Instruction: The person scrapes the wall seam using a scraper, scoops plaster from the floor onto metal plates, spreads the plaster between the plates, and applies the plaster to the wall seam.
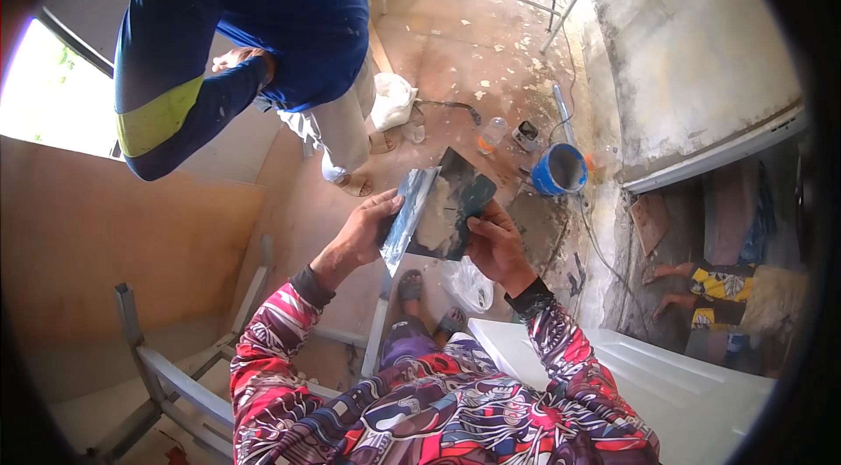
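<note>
Head view. My left hand [361,230] is closed on the left side of a smeared scraper [408,218]; my right hand [498,246] pinches the right edge of a dark plate [455,174], thumb on top, the other fingers partly hidden. Both tools are in front of me, above the floor. The scraper overlaps the plate's left side; whether the edges touch, I cannot tell. Gripping by the outer edges probably keeps my fingers off the beige paste [438,213] in the middle. The plate tilts, its face toward me, likely so I can watch the paste.

Far right, a blue bucket [544,174] stands on the floor near the wall [701,53], presumably out of the walkway. Far left, a co-worker [293,36] in blue.
</note>
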`<state>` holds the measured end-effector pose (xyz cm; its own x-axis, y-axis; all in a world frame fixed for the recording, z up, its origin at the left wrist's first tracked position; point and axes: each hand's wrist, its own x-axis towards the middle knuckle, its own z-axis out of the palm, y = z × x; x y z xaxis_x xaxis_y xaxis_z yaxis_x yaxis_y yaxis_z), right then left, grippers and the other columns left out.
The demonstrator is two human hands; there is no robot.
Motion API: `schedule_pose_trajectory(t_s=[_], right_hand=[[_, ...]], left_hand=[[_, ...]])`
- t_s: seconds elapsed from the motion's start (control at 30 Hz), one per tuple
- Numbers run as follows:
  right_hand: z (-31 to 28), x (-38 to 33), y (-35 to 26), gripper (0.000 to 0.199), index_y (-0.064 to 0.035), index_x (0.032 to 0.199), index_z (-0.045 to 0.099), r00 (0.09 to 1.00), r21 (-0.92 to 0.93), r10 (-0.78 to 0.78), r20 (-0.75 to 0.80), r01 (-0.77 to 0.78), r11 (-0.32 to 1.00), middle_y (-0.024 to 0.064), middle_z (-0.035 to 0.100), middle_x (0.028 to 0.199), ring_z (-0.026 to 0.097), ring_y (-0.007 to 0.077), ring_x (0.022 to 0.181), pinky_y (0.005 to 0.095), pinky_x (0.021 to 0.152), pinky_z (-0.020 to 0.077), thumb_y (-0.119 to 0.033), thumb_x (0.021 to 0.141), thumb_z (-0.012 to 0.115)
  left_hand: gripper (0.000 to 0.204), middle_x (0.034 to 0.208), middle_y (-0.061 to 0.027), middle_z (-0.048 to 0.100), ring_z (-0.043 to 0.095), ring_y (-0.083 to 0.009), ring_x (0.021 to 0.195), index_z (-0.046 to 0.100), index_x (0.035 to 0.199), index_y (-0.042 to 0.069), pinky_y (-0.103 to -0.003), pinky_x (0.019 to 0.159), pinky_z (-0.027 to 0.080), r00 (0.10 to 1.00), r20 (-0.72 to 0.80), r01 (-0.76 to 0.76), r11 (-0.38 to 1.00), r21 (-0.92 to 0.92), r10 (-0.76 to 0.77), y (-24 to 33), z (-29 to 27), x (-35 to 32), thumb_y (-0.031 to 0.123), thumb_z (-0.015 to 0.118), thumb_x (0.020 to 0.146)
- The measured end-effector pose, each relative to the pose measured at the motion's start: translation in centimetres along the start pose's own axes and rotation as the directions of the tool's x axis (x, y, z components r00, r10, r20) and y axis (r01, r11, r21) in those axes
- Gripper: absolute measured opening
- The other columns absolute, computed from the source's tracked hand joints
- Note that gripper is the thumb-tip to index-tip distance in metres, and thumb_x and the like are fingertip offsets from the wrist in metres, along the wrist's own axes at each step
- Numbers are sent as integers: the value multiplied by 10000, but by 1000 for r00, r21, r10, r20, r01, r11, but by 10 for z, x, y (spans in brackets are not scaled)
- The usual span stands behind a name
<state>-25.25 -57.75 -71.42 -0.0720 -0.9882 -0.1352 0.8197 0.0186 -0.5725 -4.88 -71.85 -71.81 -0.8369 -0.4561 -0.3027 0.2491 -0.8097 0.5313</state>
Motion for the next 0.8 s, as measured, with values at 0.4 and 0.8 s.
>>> schedule_pose_trajectory(t_s=[0.4,0.8], right_hand=[[9,13,-45,425,-51,1354,431,995,-298,-93,-42,76,952,107,625,1219,676,227,1026,382,842,591,-17,931,454],[-80,-7,-1,328,-48,1245,504,885,-243,423,-196,-461,853,108,643,1175,677,240,1009,420,902,560,-19,923,448]], left_hand=[[201,908,11,639,570,-50,787,613,1131,-15,-229,674,479,863,-145,-219,617,756,484,12,-7,-56,108,569,979],[225,677,-193,476,431,-175,604,525,803,-29,-360,579,389,930,264,-271,-7,963,255,22,45,-147,126,667,883]])
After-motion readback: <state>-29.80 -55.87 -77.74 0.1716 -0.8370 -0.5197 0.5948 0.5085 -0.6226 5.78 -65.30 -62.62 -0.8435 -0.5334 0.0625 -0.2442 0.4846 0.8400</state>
